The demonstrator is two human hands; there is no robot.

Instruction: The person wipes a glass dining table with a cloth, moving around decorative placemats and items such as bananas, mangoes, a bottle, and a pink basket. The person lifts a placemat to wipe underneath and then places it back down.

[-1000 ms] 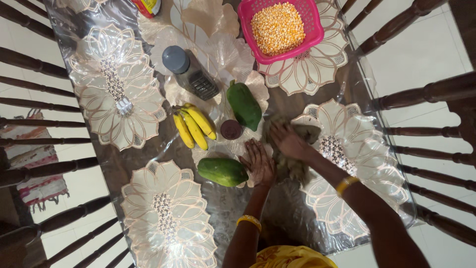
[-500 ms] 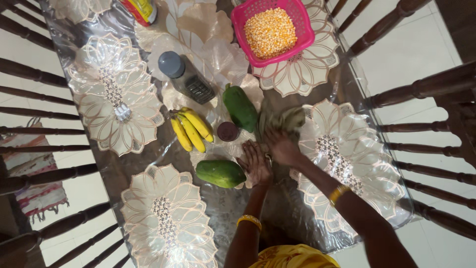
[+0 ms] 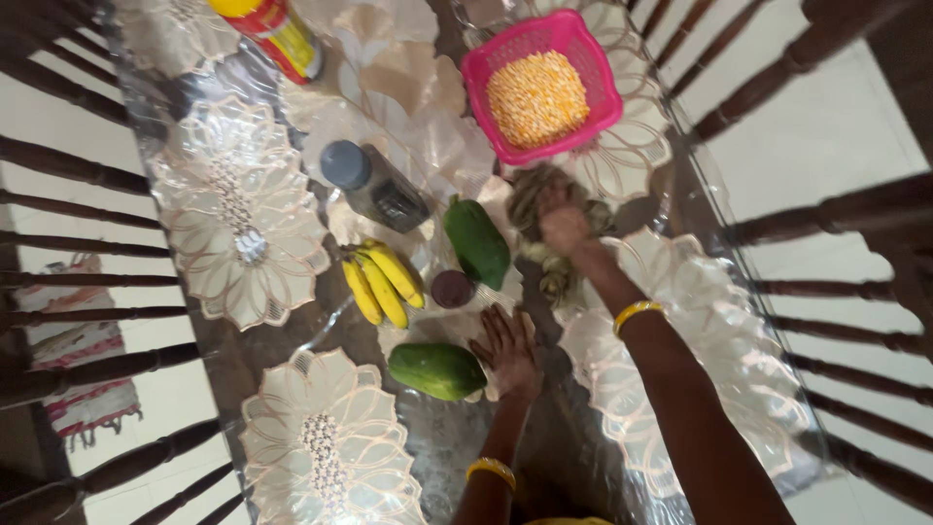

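Head view: right hand (image 3: 564, 228) clenched on crumpled greenish cloth (image 3: 544, 194) at far desk (image 3: 447, 457), just right of upright-lying papaya (image 3: 476, 243); left hand (image 3: 507, 350) released, flat, touching near papaya (image 3: 437, 370).

The right hand (image 3: 564, 228) presses a greenish cloth (image 3: 544, 238). At its twelve o'clock the pink basket of corn (image 3: 552, 86) blocks the way; at nine the upright papaya (image 3: 476, 243) stands close. Toward three and four o'clock the tabletop (image 3: 700, 292) lies open. The left hand (image 3: 507, 350) has the second papaya (image 3: 437, 370) touching at nine, a small dark cup (image 3: 453, 289) and bananas (image 3: 381, 282) at eleven.
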